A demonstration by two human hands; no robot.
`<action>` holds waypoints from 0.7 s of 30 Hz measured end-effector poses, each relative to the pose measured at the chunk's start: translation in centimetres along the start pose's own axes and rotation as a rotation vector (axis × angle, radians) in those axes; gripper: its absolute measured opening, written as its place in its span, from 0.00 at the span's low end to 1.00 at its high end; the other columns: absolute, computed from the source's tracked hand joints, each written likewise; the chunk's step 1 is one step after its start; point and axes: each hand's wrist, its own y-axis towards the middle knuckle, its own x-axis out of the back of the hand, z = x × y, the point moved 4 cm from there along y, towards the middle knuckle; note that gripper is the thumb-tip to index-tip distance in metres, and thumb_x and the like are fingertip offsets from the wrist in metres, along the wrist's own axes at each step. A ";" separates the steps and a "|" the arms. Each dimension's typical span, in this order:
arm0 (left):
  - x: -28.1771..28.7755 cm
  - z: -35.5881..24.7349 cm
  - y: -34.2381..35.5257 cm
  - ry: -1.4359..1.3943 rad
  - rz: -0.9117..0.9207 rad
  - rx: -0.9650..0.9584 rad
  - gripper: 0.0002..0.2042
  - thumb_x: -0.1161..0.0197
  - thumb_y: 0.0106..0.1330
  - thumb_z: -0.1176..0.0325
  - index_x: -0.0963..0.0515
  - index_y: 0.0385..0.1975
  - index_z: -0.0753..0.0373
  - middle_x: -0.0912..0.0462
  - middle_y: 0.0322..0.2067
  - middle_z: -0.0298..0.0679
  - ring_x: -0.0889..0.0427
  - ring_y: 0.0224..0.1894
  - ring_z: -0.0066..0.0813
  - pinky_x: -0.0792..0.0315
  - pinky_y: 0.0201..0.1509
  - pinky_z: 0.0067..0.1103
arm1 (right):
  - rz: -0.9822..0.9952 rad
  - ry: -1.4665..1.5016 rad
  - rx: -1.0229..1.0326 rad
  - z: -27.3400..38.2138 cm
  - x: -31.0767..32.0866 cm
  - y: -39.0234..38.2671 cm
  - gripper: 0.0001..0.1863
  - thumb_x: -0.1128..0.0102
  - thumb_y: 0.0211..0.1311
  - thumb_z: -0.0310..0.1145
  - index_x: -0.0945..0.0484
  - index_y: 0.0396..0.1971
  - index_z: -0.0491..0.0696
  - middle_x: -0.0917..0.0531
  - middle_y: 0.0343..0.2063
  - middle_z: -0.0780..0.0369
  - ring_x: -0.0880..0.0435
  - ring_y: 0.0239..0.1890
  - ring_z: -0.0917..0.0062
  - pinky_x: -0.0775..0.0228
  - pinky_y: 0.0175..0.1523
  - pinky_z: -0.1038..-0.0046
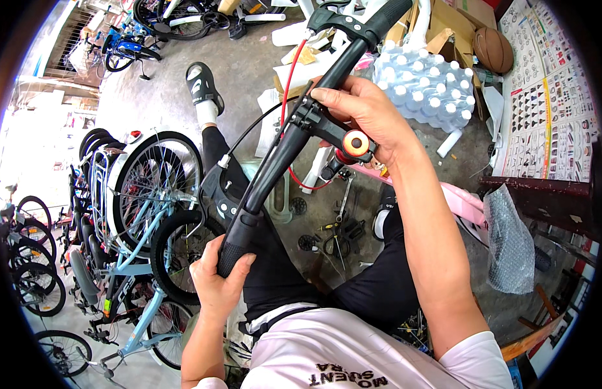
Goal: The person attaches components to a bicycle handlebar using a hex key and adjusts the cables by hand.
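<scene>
1. The left hand (217, 279), nearer the person's body, is closed around the black grip (233, 254) at the bar's lower-left end, thumb lying along it; the forearm rises from the lower edge.
2. The right hand (372, 113) is clamped on the handlebar (279, 157) just beyond the stem (328, 129), thumb laid over the top; its other fingers are partly hidden behind.
3. The handlebar slants up from the left hand to the upper right, held above the floor (168, 81) and crossing over the left thigh. The stem sits between the hands, close to the right; a brake lever (217, 191) is just beyond the left.
4. Below, tools (344, 198) lie on the floor between the legs.
5. Left of the legs stands a light blue bicycle (140, 259); right of the right forearm is bubble wrap (508, 240).
6. Farther off, wrapped bottles (421, 84) stand on the floor, a ball (493, 50) beyond them.
</scene>
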 end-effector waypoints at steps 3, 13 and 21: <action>0.2 -0.1 0.3 -0.024 0.024 0.002 0.20 0.22 0.56 0.64 0.20 0.43 0.68 0.21 0.20 0.38 0.22 0.20 0.25 0.28 0.28 0.20 | -0.009 0.017 0.019 0.6 -0.5 -0.4 0.21 0.32 0.66 0.39 0.22 0.53 0.42 0.13 0.42 0.61 0.11 0.37 0.80 0.14 0.34 0.72; -0.2 0.7 -0.2 -0.006 -0.010 0.014 0.22 0.21 0.55 0.65 0.20 0.45 0.68 0.18 0.22 0.39 0.20 0.21 0.27 0.27 0.30 0.20 | -0.002 0.007 0.016 0.4 -0.3 -0.3 0.23 0.33 0.67 0.38 0.24 0.56 0.41 0.14 0.41 0.61 0.11 0.37 0.79 0.13 0.34 0.71; -0.3 0.5 -0.4 0.037 -0.042 -0.020 0.21 0.21 0.55 0.65 0.20 0.45 0.68 0.18 0.22 0.39 0.18 0.21 0.29 0.26 0.30 0.21 | -0.006 0.027 0.015 0.1 -0.3 -0.2 0.22 0.34 0.67 0.37 0.24 0.56 0.41 0.14 0.41 0.61 0.11 0.36 0.78 0.13 0.33 0.71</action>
